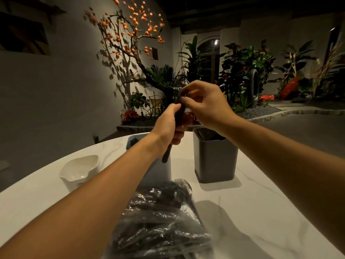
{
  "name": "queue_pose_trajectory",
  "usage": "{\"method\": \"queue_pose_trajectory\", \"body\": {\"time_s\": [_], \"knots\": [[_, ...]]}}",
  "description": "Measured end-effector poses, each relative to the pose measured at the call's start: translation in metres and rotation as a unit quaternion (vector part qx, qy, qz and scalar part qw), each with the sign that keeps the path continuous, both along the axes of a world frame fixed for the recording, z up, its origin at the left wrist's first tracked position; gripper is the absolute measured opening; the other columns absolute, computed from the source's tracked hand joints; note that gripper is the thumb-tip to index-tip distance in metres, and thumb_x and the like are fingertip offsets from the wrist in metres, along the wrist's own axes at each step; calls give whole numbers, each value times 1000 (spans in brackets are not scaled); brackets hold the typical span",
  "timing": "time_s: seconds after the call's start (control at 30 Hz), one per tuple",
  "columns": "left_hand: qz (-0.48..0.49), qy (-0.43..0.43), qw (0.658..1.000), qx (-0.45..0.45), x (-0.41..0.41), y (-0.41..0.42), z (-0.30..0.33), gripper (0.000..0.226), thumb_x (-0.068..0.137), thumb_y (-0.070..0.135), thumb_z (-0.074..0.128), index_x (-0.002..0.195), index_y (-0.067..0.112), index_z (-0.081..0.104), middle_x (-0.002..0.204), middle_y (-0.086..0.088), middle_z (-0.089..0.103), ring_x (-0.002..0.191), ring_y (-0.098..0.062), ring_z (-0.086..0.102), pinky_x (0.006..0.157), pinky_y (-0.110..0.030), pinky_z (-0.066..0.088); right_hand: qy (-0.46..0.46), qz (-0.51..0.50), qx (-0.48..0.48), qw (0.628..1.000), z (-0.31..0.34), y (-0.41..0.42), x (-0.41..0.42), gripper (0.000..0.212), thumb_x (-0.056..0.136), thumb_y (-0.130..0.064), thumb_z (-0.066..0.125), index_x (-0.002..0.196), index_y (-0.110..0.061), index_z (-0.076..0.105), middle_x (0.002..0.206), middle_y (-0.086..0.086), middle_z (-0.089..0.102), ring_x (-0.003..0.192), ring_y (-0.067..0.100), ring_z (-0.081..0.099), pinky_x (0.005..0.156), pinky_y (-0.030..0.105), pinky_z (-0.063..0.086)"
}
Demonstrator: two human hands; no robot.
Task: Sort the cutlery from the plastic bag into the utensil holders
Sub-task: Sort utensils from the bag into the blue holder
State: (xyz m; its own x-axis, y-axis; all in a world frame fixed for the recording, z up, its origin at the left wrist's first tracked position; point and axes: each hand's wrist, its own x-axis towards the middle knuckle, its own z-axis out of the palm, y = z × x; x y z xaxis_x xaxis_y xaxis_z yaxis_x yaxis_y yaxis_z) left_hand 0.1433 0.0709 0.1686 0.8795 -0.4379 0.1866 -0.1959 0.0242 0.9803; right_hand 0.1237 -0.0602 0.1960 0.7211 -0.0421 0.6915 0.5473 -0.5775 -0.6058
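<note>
My left hand (169, 125) grips a bundle of dark cutlery (166, 155) by the handles, raised above the table. My right hand (202, 101) pinches the top end of that bundle with thumb and fingers. A clear plastic bag (162, 219) with more dark cutlery lies on the white table in front of me. A dark grey utensil holder (214, 161) stands behind the bag on the right, with dark pieces inside. A lighter grey holder (162, 171) stands to its left, mostly hidden by my left forearm. A white holder (80, 171) sits further left.
The round white marble table (261, 212) ends in a curved far edge. Beyond it are a white wall, a tree with orange fruit (128, 30) and a bed of plants (242, 71).
</note>
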Motion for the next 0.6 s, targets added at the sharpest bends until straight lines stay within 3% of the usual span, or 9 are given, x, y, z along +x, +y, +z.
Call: {"method": "queue_pose_trajectory", "body": {"time_s": [0.07,0.17,0.27,0.37,0.47,0.6], "knots": [[32,-55,998,-16,2,12,7,49,105,44,28,76,15,54,70,-4,49,62,-17,43,57,-27,35,-36,-7,11,999,5,14,3,14,96,-13,63,109,-19,65,95,-11,66,87,-3,63,67,3,48],[153,-132,978,-45,11,33,14,54,106,46,24,98,9,61,94,-6,63,94,-20,58,82,-34,43,-85,-27,40,995,11,30,9,17,96,-7,60,110,-16,64,95,-13,61,87,-4,60,75,3,47],[188,-129,971,-68,24,56,13,62,106,49,22,106,6,66,105,-9,67,102,-24,60,92,-41,46,-112,-47,40,992,8,46,16,19,96,-5,60,112,-13,63,100,-9,62,89,-1,60,78,6,49],[182,-99,978,-26,33,67,0,62,106,53,20,106,10,66,101,-13,68,94,-25,63,83,-37,49,-41,-29,-38,998,-12,63,32,23,93,-5,62,113,-17,65,108,-5,64,100,8,62,86,22,55],[210,-68,975,12,42,74,-15,58,106,54,22,105,11,62,91,-9,64,80,-21,61,70,-35,50,52,-34,-160,985,-36,76,47,27,92,-8,65,114,-23,69,106,0,70,98,19,67,84,39,59],[250,-58,966,5,51,84,-23,53,106,51,26,103,11,60,88,-8,59,76,-21,59,63,-35,48,224,-80,-333,912,-47,80,55,29,98,-16,55,124,-24,65,100,3,66,89,21,63,79,39,58]]}}
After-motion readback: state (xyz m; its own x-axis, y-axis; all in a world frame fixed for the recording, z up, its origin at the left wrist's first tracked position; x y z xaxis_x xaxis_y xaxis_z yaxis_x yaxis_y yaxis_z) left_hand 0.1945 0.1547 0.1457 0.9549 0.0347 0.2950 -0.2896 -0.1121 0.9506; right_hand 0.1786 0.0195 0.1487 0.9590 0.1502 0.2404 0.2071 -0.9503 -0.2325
